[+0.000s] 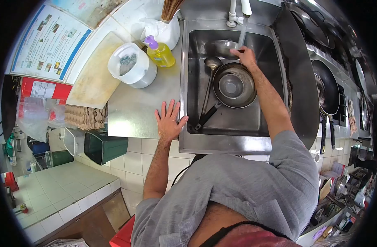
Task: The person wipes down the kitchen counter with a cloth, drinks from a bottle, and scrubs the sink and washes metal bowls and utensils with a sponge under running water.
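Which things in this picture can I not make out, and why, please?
All in the head view:
Floor of the black-handled pan: hidden by the smaller bowl inside it.
Palm of the right hand: faces away from the camera.
Top of the faucet: cut off by the upper edge.
Wording on the poster: too small.

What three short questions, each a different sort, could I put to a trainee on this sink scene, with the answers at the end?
1. True or false: the left hand lies flat on the grey metal counter.
2. Under the white tap, water is running. Where is the round metal bowl that the right hand holds? A) On the counter; B) beneath the tap; C) inside the egg trays.
3. Fill in: the clear bottle of yellow liquid has a ____ pump top.

Key: 1 true; 2 B; 3 purple.
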Action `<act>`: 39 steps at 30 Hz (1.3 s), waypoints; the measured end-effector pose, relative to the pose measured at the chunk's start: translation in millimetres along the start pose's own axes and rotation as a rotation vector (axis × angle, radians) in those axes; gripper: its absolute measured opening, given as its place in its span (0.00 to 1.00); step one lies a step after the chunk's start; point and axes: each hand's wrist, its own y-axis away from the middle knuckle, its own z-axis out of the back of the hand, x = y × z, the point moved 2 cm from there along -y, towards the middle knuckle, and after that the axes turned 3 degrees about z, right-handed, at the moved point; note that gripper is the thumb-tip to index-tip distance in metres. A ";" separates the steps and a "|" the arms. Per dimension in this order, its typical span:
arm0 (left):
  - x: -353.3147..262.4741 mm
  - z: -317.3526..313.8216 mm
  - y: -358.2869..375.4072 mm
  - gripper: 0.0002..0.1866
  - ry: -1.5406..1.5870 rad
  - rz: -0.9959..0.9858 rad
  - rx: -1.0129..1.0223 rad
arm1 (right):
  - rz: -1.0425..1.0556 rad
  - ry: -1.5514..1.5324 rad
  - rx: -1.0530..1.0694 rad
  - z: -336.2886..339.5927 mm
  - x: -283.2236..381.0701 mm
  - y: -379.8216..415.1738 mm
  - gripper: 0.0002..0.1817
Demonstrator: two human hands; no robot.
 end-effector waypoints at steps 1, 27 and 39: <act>-0.4 0.2 0.4 0.33 -0.002 0.004 0.004 | -0.041 -0.009 -0.067 -7.2 -7.7 -2.5 0.30; -2.2 -1.7 -5.3 0.32 -0.005 0.012 -0.033 | -0.105 -0.061 -0.040 -23.1 -74.6 59.2 0.32; -85.0 -38.7 -77.0 0.39 1.638 0.693 0.067 | 0.294 -0.619 0.432 -62.4 -24.9 126.4 0.16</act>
